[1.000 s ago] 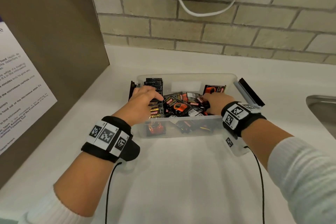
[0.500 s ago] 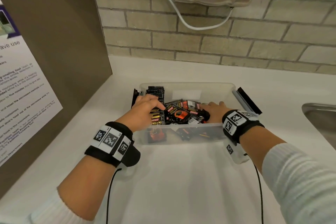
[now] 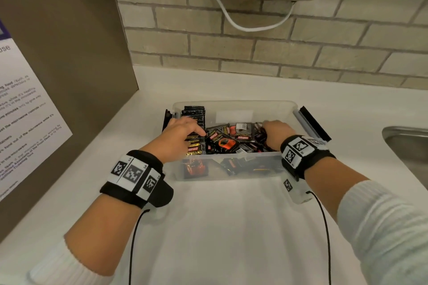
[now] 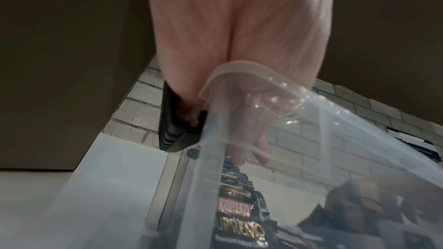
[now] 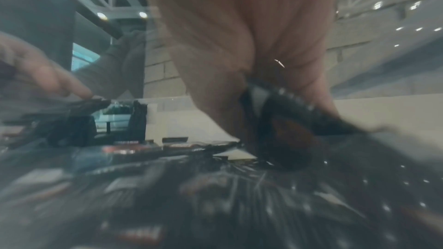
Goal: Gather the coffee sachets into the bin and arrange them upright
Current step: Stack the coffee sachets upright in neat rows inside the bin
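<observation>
Inside clear bin (image 3: pixel 234 172), upright sachet row (image 3: pixel 194 115) left, loose sachets (image 3: pixel 231 141), right hand (image 3: pixel 275 133) seemingly gripping some

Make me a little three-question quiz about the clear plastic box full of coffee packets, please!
1. True or false: the clear plastic bin stands on the white counter.
2. Where does the upright row of black coffee sachets stand? A) the bin's left end B) the steel sink C) outside the bin
3. Fill in: the loose jumbled sachets lie between the left hand and the ____ hand.

Key: 1 true; 2 A; 3 right.
</observation>
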### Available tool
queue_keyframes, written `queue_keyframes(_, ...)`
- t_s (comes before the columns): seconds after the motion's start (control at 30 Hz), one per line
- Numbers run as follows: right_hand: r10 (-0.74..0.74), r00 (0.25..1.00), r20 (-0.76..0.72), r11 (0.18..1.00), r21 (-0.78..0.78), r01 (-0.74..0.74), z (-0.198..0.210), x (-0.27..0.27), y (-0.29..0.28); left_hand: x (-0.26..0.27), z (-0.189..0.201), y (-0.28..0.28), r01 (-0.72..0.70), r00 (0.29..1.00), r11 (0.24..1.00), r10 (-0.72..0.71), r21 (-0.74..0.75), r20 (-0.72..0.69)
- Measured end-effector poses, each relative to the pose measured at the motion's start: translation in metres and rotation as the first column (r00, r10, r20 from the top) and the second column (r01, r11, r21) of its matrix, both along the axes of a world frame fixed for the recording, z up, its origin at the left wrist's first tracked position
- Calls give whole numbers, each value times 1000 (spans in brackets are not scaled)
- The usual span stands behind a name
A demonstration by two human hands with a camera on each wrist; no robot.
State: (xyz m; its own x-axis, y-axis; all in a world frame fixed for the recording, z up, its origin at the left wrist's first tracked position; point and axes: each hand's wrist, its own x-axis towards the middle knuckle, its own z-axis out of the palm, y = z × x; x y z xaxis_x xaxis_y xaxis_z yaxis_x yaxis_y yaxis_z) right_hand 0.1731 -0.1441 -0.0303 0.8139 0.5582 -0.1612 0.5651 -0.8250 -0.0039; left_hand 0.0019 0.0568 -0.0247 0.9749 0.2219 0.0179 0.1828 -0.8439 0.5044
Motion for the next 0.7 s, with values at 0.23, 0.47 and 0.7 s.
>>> queue_keyframes(0.23, -168, 982, -83, 759, 625, 182, 35, 12, -19, 8, 6, -7, -67, 998, 986, 64, 152, 27)
queue_keyframes(0.47, 201, 867, -457, 315, 868, 384, 54, -13, -18, 26, 39, -42, 47, 963, 924, 59, -380, 263)
queue_keyframes(0.7, 497, 643, -582, 75, 767, 637, 45, -36, 10, 43, 32, -70, 99, 995, 504, -66, -858, 76)
